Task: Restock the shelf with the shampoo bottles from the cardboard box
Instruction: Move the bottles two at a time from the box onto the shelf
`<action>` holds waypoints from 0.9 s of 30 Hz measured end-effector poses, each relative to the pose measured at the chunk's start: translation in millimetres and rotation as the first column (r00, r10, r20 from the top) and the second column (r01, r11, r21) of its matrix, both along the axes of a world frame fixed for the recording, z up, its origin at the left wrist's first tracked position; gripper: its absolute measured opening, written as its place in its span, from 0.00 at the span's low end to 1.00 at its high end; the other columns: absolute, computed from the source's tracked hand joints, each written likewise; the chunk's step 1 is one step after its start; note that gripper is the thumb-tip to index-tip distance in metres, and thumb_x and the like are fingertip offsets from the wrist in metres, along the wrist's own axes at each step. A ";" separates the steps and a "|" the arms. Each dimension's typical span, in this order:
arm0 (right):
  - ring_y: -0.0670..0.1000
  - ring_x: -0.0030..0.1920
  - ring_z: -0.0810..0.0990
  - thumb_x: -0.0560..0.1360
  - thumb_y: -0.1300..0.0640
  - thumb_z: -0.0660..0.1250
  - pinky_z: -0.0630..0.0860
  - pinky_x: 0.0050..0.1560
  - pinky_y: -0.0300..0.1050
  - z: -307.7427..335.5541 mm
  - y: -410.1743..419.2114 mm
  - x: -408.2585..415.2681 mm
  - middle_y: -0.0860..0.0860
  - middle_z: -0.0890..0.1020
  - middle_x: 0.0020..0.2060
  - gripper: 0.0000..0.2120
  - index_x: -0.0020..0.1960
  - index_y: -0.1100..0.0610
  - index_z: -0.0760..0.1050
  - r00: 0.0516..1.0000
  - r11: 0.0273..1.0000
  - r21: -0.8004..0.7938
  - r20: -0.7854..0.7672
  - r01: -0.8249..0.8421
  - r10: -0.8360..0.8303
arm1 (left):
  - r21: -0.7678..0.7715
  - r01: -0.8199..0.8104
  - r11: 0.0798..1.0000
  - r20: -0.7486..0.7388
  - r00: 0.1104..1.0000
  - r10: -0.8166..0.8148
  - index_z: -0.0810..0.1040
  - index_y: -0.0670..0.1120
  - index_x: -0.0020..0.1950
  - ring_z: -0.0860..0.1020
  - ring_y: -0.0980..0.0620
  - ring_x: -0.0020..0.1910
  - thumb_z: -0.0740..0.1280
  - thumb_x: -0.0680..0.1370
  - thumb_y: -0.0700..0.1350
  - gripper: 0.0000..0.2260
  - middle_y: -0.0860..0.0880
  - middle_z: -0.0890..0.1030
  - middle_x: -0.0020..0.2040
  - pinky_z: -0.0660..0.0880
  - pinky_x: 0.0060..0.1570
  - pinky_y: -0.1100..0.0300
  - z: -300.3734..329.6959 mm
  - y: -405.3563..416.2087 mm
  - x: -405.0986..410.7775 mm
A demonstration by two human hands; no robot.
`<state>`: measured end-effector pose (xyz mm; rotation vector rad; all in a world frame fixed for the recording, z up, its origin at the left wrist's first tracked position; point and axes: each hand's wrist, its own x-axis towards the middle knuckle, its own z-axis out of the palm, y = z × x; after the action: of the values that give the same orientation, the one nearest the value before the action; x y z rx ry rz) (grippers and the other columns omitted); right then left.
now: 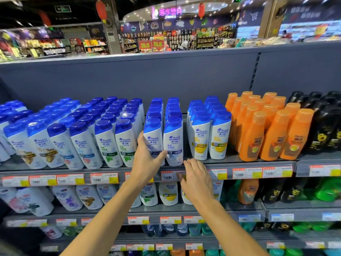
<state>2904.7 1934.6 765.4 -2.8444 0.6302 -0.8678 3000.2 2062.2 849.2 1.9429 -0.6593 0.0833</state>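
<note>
My left hand [147, 159] grips the lower part of a white shampoo bottle with a blue cap [153, 137], which stands at the front of its row on the top shelf [239, 162]. A matching bottle [173, 143] stands right beside it, touching. My right hand [195, 177] hovers in front of the shelf's price strip, just below that second bottle, fingers loosely curled and holding nothing. More rows of white and blue bottles [83, 137] fill the shelf to the left. The cardboard box is not in view.
Yellow-label white bottles [210, 141] stand right of a narrow gap, then orange bottles [273, 132] and black bottles [324, 124]. Lower shelves [239, 207] hold more bottles behind price tags. Behind the grey back panel [166, 78] lies the store.
</note>
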 end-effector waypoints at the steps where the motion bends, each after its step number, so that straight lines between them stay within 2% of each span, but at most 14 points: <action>1: 0.54 0.54 0.80 0.67 0.50 0.78 0.78 0.54 0.47 -0.3 0.4 0.0 0.52 0.81 0.52 0.23 0.57 0.59 0.79 1.000 1.000 -0.009 0.008 0.000 0.000 | -0.004 0.002 1.000 -0.007 1.000 -0.002 0.59 0.50 0.70 0.78 0.56 0.56 0.75 0.73 0.44 0.33 0.52 0.76 0.61 0.73 0.38 0.80 0.3 -0.4 -0.5; 5: 0.54 0.53 0.80 0.65 0.51 0.79 0.79 0.54 0.47 -2.8 0.4 0.5 0.52 0.81 0.51 0.25 0.57 0.59 0.79 0.999 1.000 -0.025 0.042 0.001 0.000 | -0.007 -0.003 1.000 -0.014 1.000 0.003 0.59 0.50 0.70 0.78 0.58 0.57 0.76 0.72 0.45 0.34 0.52 0.76 0.61 0.74 0.41 0.76 -1.0 -3.5 -1.1; 9: 0.54 0.53 0.80 0.63 0.51 0.80 0.79 0.53 0.46 -4.0 -0.9 0.5 0.52 0.82 0.51 0.26 0.56 0.60 0.79 0.999 1.000 -0.015 0.050 -0.011 0.011 | 0.000 -0.029 1.000 -0.024 0.999 0.029 0.59 0.51 0.69 0.78 0.55 0.59 0.77 0.70 0.51 0.36 0.51 0.76 0.62 0.78 0.56 0.55 -4.8 -4.2 -0.8; 12: 0.54 0.58 0.80 0.62 0.51 0.81 0.77 0.57 0.47 -4.1 -2.3 -0.1 0.53 0.81 0.55 0.30 0.59 0.60 0.78 1.000 0.998 0.053 -0.008 -0.018 0.019 | 0.056 -0.054 0.997 -0.015 0.998 0.055 0.59 0.51 0.70 0.77 0.55 0.61 0.76 0.69 0.57 0.37 0.52 0.75 0.63 0.78 0.58 0.49 -1.8 -0.8 -6.0; 15: 0.52 0.69 0.70 0.73 0.48 0.72 0.70 0.66 0.44 5.0 -0.8 -6.7 0.51 0.72 0.67 0.30 0.70 0.58 0.68 0.996 0.978 0.193 -0.016 -0.085 0.089 | 0.129 -0.069 0.989 0.014 0.998 0.068 0.54 0.49 0.75 0.73 0.50 0.66 0.72 0.71 0.60 0.41 0.48 0.72 0.68 0.76 0.61 0.46 10.7 6.5 -15.9; 17: 0.47 0.72 0.64 0.78 0.45 0.64 0.64 0.68 0.39 24.9 -2.0 -14.7 0.47 0.66 0.72 0.29 0.74 0.55 0.62 0.986 0.920 0.357 0.097 -0.160 0.133 | 0.167 -0.091 0.982 0.114 0.991 0.072 0.56 0.48 0.76 0.69 0.44 0.70 0.68 0.74 0.61 0.37 0.43 0.68 0.72 0.72 0.65 0.44 26.9 14.0 -19.9; 19: 0.42 0.71 0.64 0.80 0.43 0.59 0.59 0.66 0.31 62.7 -1.6 -21.0 0.45 0.67 0.72 0.26 0.74 0.53 0.62 0.964 0.881 0.424 0.239 -0.210 0.115 | 0.173 -0.106 0.979 0.196 0.978 0.071 0.58 0.47 0.76 0.60 0.47 0.76 0.64 0.79 0.57 0.30 0.46 0.60 0.78 0.63 0.73 0.49 58.3 22.3 -21.7; 21: 0.40 0.68 0.67 0.81 0.45 0.57 0.60 0.62 0.27 111.2 -2.9 -17.0 0.45 0.71 0.69 0.23 0.73 0.53 0.66 0.918 0.835 0.479 0.389 -0.272 0.076 | 0.089 -0.097 0.991 0.233 0.970 0.074 0.64 0.45 0.75 0.62 0.50 0.76 0.63 0.81 0.51 0.24 0.49 0.61 0.78 0.63 0.74 0.50 94.9 26.1 -16.1; 22: 0.41 0.66 0.69 0.81 0.46 0.56 0.63 0.62 0.30 137.3 -4.2 -12.1 0.44 0.73 0.67 0.21 0.71 0.53 0.68 0.901 0.792 0.529 0.430 -0.305 0.059 | 0.057 -0.087 0.995 0.255 0.964 0.070 0.68 0.45 0.73 0.66 0.49 0.73 0.62 0.82 0.49 0.20 0.49 0.64 0.77 0.66 0.71 0.49 110.9 25.5 -9.9; 23: 0.41 0.62 0.72 0.82 0.47 0.55 0.67 0.61 0.35 161.0 -6.1 -5.1 0.42 0.76 0.62 0.17 0.66 0.51 0.73 0.888 0.748 0.572 0.457 -0.337 0.051 | 0.051 -0.085 0.995 0.289 0.955 0.067 0.71 0.45 0.70 0.71 0.48 0.70 0.61 0.82 0.47 0.17 0.49 0.68 0.75 0.70 0.68 0.49 126.2 23.2 -2.9; 24: 0.41 0.53 0.75 0.82 0.48 0.55 0.71 0.55 0.40 181.1 -9.2 4.0 0.41 0.79 0.51 0.13 0.56 0.48 0.77 0.888 0.725 0.593 0.457 -0.352 0.057 | 0.072 -0.094 0.993 0.314 0.947 0.067 0.74 0.44 0.67 0.75 0.47 0.65 0.61 0.82 0.46 0.15 0.48 0.72 0.71 0.73 0.64 0.49 137.2 19.8 6.7; 25: 0.42 0.42 0.75 0.82 0.49 0.54 0.71 0.45 0.43 197.0 -11.5 14.1 0.41 0.78 0.40 0.14 0.43 0.48 0.75 0.900 0.751 0.570 0.431 -0.333 0.073 | 0.117 -0.106 0.987 0.325 0.944 0.063 0.77 0.43 0.63 0.79 0.46 0.58 0.60 0.81 0.44 0.13 0.46 0.77 0.66 0.76 0.58 0.50 146.7 15.7 14.4; 26: 0.45 0.36 0.72 0.81 0.49 0.55 0.68 0.37 0.46 207.5 -13.5 24.4 0.44 0.74 0.33 0.17 0.36 0.52 0.72 0.921 0.794 0.531 0.380 -0.296 0.088 | 0.187 -0.123 0.975 0.334 0.941 0.055 0.80 0.43 0.59 0.80 0.45 0.51 0.60 0.81 0.43 0.12 0.45 0.81 0.60 0.78 0.52 0.52 152.1 11.3 22.2; 27: 0.49 0.35 0.72 0.80 0.49 0.56 0.68 0.35 0.46 212.9 -16.6 35.1 0.47 0.74 0.32 0.18 0.36 0.55 0.73 0.943 0.833 0.492 0.317 -0.253 0.100 | 0.269 -0.143 0.952 0.347 0.937 0.043 0.81 0.43 0.56 0.80 0.44 0.47 0.60 0.80 0.42 0.12 0.45 0.83 0.54 0.77 0.47 0.54 154.5 6.9 29.3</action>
<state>2939.8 1917.9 978.3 -2.1927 0.4637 -0.8766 3029.6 2069.1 1003.7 2.2706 -0.8397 0.4085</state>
